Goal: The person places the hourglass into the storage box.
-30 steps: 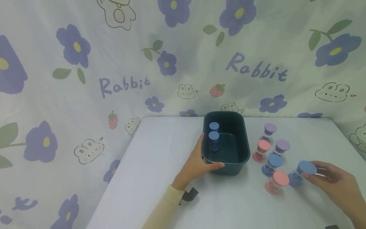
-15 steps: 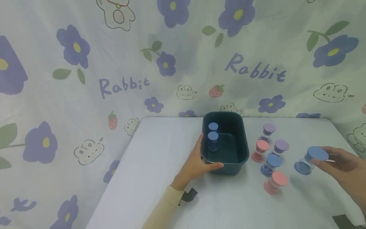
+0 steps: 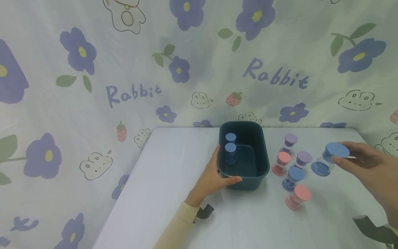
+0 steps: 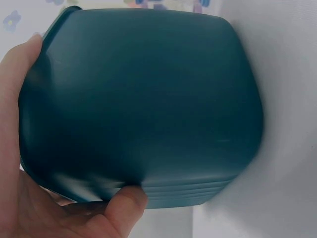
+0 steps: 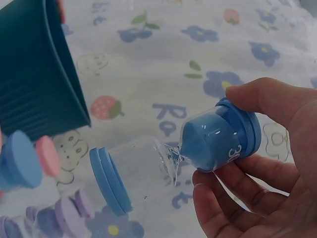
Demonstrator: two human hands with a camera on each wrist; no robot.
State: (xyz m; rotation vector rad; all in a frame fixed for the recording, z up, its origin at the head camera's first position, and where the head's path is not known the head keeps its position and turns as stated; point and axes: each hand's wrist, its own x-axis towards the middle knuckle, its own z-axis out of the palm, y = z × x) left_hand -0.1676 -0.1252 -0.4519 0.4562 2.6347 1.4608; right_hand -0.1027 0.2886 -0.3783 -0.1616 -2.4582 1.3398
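Note:
My left hand [image 3: 209, 180] holds the near left corner of a dark teal plastic bin [image 3: 251, 162], thumb across the front and fingers along the left side. Two blue hourglasses [image 3: 230, 154] stand inside against its left wall. My right hand [image 3: 368, 164] grips a larger blue hourglass [image 3: 329, 159] by its upper end, tilted and raised off the table. In the right wrist view, the blue sand [image 5: 208, 144] fills the bulb by my fingers, marked "30". A blue hourglass [image 3: 293, 178] stands on the table between bin and right hand.
Around that hourglass stand two pink ones, the nearer pink hourglass [image 3: 298, 197] in front and another pink hourglass [image 3: 281, 163] beside the bin. Two purple hourglasses [image 3: 303, 159] are behind. A patterned cloth [image 3: 174, 69] hangs behind the white table [image 3: 161, 166].
My right hand has lifted the large blue hourglass from beside the front pink one, moving it up and away toward the back. The left hand stays on the bin.

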